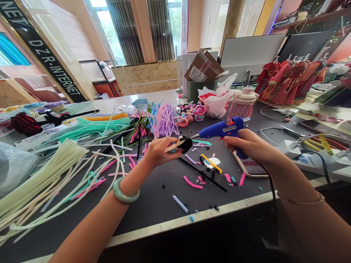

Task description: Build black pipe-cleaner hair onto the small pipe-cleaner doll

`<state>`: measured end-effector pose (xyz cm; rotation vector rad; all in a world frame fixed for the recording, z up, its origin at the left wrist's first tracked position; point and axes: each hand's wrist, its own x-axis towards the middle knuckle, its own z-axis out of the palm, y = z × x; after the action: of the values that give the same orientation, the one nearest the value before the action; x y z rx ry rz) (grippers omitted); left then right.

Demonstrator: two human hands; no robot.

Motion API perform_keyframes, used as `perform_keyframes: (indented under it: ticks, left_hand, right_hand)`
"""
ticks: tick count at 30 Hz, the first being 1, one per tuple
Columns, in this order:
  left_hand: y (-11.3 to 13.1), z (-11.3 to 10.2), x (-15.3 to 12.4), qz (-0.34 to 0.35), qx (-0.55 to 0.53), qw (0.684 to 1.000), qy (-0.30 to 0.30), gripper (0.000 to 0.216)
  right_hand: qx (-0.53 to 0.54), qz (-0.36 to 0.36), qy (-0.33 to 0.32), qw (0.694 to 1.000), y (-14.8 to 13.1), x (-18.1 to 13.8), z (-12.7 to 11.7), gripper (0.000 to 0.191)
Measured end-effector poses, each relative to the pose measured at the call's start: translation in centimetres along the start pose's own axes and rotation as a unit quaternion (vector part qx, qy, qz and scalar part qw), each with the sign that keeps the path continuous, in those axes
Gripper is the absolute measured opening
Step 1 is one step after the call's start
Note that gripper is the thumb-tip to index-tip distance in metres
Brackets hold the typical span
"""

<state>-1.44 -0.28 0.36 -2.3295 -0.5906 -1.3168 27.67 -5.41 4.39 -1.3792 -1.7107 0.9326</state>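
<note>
My left hand (161,150), a green bangle on its wrist, is closed around a small pipe-cleaner figure (179,144) with a black end and a cream and blue part; much of it is hidden by my fingers. My right hand (244,144) grips a blue glue gun (219,129), its nozzle pointing left. The nozzle tip is just above and beside the figure's black end; whether they touch I cannot tell. Below them on the dark table lie a black pipe cleaner (214,179), a yellow piece (211,163) and several short coloured cuttings.
Bundles of cream (55,171), teal (101,128) and lilac pipe cleaners (166,120) cover the left and back. A phone (253,167) lies under my right hand. Farther right are a pink jar (241,106), cables and a power strip (315,159). The glue gun's cord (270,179) hangs over the table edge.
</note>
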Motion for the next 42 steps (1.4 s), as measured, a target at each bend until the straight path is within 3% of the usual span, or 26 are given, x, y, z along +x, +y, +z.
perform_keyframes:
  ticks: [14,20,25,42]
  left_hand:
    - [-0.1,-0.1,0.1,-0.066,-0.037,0.997,0.023,0.024]
    - [-0.1,0.0,0.0,-0.134,-0.037,0.990,0.008,0.025]
    - [-0.1,0.0,0.1,-0.154,-0.060,0.986,0.035,0.024]
    - [0.2,0.5,0.6,-0.293,-0.128,0.943,0.094,0.021]
  right_hand:
    - [0.021,-0.001,0.001,1.000,0.7,-0.3,0.1,0.043]
    - [0.028,0.009,0.004,1.000,0.5,-0.3,0.6,0.044]
    - [0.015,0.007,0.007,1.000,0.4,0.0,0.8,0.045]
    - [0.028,-0.015,0.013,0.999,-1.6,0.5,2.5,0.041]
